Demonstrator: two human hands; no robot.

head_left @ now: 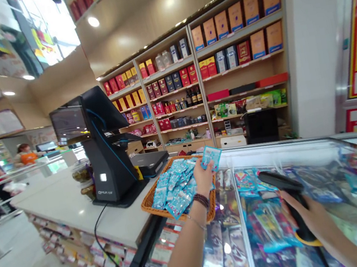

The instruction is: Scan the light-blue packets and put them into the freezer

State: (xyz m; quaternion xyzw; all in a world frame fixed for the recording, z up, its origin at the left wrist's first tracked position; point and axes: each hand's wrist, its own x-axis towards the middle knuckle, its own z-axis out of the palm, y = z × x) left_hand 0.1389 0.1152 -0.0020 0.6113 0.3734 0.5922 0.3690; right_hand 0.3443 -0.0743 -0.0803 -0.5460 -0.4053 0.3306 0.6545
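Note:
My left hand (203, 177) is closed on a small blue packet (211, 158), raised over the far right part of a wicker basket (146, 200). Many more blue packets (177, 183) are heaped in that basket, which rests partly on the counter and partly on the freezer's glass top. On the right, my right hand (301, 213) grips a black barcode scanner (283, 182) with a yellow trim, its head pointing up and left above the glass. Beaded bracelets circle my left wrist.
A black cash register (103, 154) stands on the white counter (55, 193), its cable (95, 232) hanging over the edge. Under the freezer glass lie wrapped packs (270, 222). Shelves (168, 67) of boxes line the back wall. Two people are at the far left.

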